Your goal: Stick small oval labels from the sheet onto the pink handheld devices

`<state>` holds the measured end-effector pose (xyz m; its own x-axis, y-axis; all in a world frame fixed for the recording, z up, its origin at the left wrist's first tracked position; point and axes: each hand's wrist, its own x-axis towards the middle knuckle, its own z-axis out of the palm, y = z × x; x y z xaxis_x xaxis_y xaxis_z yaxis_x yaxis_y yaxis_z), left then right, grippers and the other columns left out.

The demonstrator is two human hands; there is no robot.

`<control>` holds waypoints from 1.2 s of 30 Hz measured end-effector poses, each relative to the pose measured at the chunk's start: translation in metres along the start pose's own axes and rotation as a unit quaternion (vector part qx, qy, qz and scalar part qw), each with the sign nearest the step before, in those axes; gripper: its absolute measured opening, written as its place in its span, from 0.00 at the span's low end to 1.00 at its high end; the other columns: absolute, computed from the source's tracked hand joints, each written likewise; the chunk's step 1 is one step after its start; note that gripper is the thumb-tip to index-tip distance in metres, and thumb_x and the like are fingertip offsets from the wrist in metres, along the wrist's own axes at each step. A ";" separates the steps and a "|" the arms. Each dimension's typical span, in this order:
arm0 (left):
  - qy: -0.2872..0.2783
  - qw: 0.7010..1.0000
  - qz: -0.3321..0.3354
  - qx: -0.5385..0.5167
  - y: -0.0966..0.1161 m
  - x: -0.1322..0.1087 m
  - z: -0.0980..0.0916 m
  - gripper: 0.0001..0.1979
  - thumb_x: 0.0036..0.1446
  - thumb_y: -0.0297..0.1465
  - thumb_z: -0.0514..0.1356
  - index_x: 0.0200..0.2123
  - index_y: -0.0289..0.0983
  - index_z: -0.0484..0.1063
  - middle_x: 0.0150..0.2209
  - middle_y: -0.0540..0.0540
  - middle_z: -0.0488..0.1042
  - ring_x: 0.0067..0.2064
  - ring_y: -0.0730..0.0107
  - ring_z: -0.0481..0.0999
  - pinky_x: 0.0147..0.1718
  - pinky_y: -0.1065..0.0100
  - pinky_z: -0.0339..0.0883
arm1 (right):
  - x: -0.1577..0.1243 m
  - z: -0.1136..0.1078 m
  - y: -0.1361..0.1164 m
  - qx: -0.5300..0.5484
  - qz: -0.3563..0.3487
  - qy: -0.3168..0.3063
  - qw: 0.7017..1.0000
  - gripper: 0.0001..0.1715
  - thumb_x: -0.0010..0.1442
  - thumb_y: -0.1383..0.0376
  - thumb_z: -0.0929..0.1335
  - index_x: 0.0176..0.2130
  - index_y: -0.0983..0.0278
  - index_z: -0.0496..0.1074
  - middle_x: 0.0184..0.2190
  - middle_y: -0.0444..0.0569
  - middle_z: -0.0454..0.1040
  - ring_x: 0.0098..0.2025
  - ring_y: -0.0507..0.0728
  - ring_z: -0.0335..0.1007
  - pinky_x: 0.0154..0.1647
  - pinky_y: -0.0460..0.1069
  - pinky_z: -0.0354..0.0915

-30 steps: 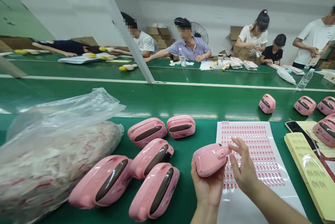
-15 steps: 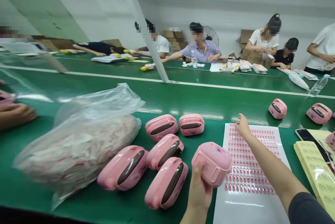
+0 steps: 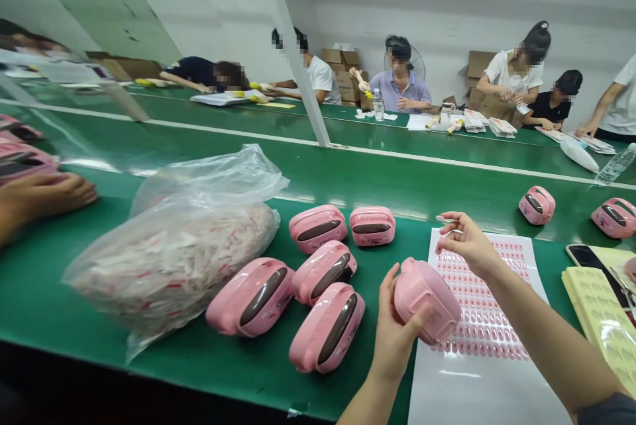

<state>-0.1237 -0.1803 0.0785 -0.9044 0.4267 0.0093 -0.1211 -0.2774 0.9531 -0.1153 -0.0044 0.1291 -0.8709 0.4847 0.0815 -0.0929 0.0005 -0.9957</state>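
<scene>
My left hand (image 3: 395, 339) grips a pink plastic case (image 3: 427, 300), its underside turned toward me. Just above it, my right hand (image 3: 470, 244) pinches a small pale sticker (image 3: 444, 218) between thumb and finger. Below my right hand lies a white sheet of small red-and-white stickers (image 3: 477, 392), with the case partly over its left edge. Several more pink cases with dark oval windows, such as one (image 3: 328, 327) close to my left hand, rest on the green conveyor belt (image 3: 209, 359).
A clear plastic bag (image 3: 173, 266) of pale, red-marked items lies left of the cases. At the right are a phone (image 3: 586, 256) and yellow sticker sheets (image 3: 601, 319). A co-worker's hand (image 3: 42, 196) is at far left; other people work along a belt beyond.
My right hand has moved from the far edge of the sheet and now lifts a small sticker. My left hand has turned the pink case. The view has shifted slightly.
</scene>
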 end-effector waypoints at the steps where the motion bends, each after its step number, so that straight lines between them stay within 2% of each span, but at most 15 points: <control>1: -0.023 0.999 0.034 0.034 -0.002 -0.002 0.000 0.43 0.38 0.39 0.69 0.58 0.42 0.57 0.55 0.39 0.65 0.55 0.49 0.67 0.50 0.56 0.64 | -0.009 0.002 -0.009 0.021 -0.001 -0.042 0.999 0.28 0.41 0.65 0.74 0.42 0.59 0.63 0.31 0.39 0.67 0.25 0.50 0.70 0.33 0.50 0.68; 4: -0.089 0.978 0.140 0.130 -0.008 -0.007 -0.005 0.48 0.37 0.35 0.70 0.61 0.44 0.51 0.57 0.38 0.64 0.57 0.47 0.66 0.52 0.53 0.63 | -0.031 0.004 -0.027 0.043 0.017 -0.123 0.991 0.28 0.42 0.67 0.74 0.43 0.59 0.63 0.32 0.39 0.66 0.25 0.48 0.68 0.31 0.48 0.66; 8: -0.200 0.910 0.280 0.232 -0.015 -0.008 -0.016 0.50 0.39 0.31 0.69 0.63 0.47 0.46 0.57 0.37 0.64 0.56 0.47 0.68 0.51 0.50 0.64 | -0.051 0.001 -0.037 0.003 0.033 -0.154 0.988 0.29 0.44 0.68 0.73 0.45 0.60 0.62 0.32 0.40 0.66 0.26 0.47 0.66 0.31 0.47 0.64; 10: -0.220 0.884 0.316 0.264 -0.017 -0.007 -0.019 0.51 0.39 0.30 0.69 0.63 0.46 0.45 0.57 0.35 0.64 0.55 0.46 0.69 0.49 0.50 0.66 | -0.059 -0.001 -0.039 -0.018 0.038 -0.165 0.985 0.28 0.45 0.70 0.72 0.46 0.60 0.62 0.32 0.40 0.65 0.27 0.47 0.66 0.32 0.47 0.63; 16: -0.194 0.871 0.349 0.287 -0.015 -0.009 -0.019 0.52 0.37 0.30 0.70 0.63 0.43 0.45 0.55 0.34 0.66 0.53 0.46 0.71 0.47 0.52 0.69 | -0.076 0.000 -0.035 -0.023 0.016 -0.134 0.991 0.26 0.46 0.71 0.70 0.45 0.60 0.62 0.31 0.40 0.63 0.28 0.48 0.65 0.32 0.48 0.62; 21: -0.208 0.851 0.360 0.321 -0.008 -0.010 -0.019 0.54 0.37 0.29 0.70 0.64 0.44 0.43 0.55 0.35 0.66 0.53 0.46 0.71 0.46 0.52 0.70 | -0.087 0.004 -0.022 -0.041 -0.046 -0.085 0.995 0.23 0.48 0.72 0.67 0.45 0.59 0.63 0.32 0.41 0.63 0.30 0.50 0.65 0.34 0.49 0.63; 25: -0.210 0.847 0.367 0.322 -0.006 -0.009 -0.019 0.52 0.39 0.30 0.70 0.63 0.44 0.44 0.54 0.35 0.66 0.53 0.47 0.71 0.47 0.52 0.69 | -0.091 0.003 -0.015 -0.118 -0.109 -0.057 0.985 0.21 0.51 0.72 0.67 0.45 0.59 0.63 0.31 0.43 0.65 0.32 0.52 0.65 0.34 0.50 0.65; 28: -0.219 0.844 0.370 0.321 -0.002 -0.009 -0.017 0.52 0.38 0.30 0.69 0.63 0.45 0.45 0.54 0.36 0.67 0.52 0.47 0.71 0.45 0.52 0.70 | -0.095 -0.001 -0.011 -0.195 -0.199 -0.060 0.959 0.21 0.55 0.71 0.65 0.48 0.58 0.62 0.35 0.46 0.68 0.34 0.54 0.68 0.35 0.51 0.68; 31: -0.236 0.834 0.383 0.319 0.003 -0.007 -0.015 0.50 0.37 0.30 0.69 0.62 0.48 0.48 0.52 0.37 0.67 0.51 0.46 0.71 0.44 0.52 0.70 | -0.101 -0.005 -0.004 -0.284 -0.322 -0.108 0.896 0.24 0.61 0.71 0.61 0.56 0.55 0.57 0.43 0.52 0.71 0.43 0.58 0.71 0.42 0.54 0.69; 33: -0.241 0.832 0.388 0.316 0.005 -0.006 -0.015 0.48 0.37 0.31 0.68 0.61 0.49 0.51 0.52 0.38 0.66 0.51 0.46 0.71 0.45 0.51 0.69 | -0.104 -0.009 0.001 -0.330 -0.374 -0.142 0.855 0.29 0.63 0.70 0.59 0.61 0.54 0.50 0.52 0.54 0.69 0.53 0.60 0.67 0.49 0.57 0.68; 34: -0.239 0.833 0.384 0.318 0.004 -0.005 -0.015 0.47 0.37 0.31 0.68 0.61 0.49 0.53 0.52 0.38 0.65 0.51 0.46 0.71 0.45 0.51 0.69 | -0.104 -0.011 0.003 -0.340 -0.381 -0.149 0.847 0.31 0.63 0.70 0.58 0.62 0.55 0.47 0.56 0.56 0.65 0.58 0.60 0.62 0.52 0.59 0.66; 36: -0.231 0.841 0.367 0.324 0.003 -0.005 -0.016 0.44 0.35 0.32 0.68 0.59 0.49 0.58 0.51 0.39 0.65 0.51 0.46 0.71 0.45 0.51 0.68 | -0.101 -0.016 0.007 -0.337 -0.352 -0.127 0.864 0.32 0.64 0.70 0.57 0.64 0.56 0.43 0.61 0.57 0.59 0.63 0.60 0.55 0.57 0.61 0.61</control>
<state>-0.1262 -0.1970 0.0761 -0.3640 0.6757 0.6410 0.7839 -0.1494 0.6026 -0.0207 -0.0394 0.1133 -0.7986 -0.0514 0.5996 -0.4157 0.7677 -0.4878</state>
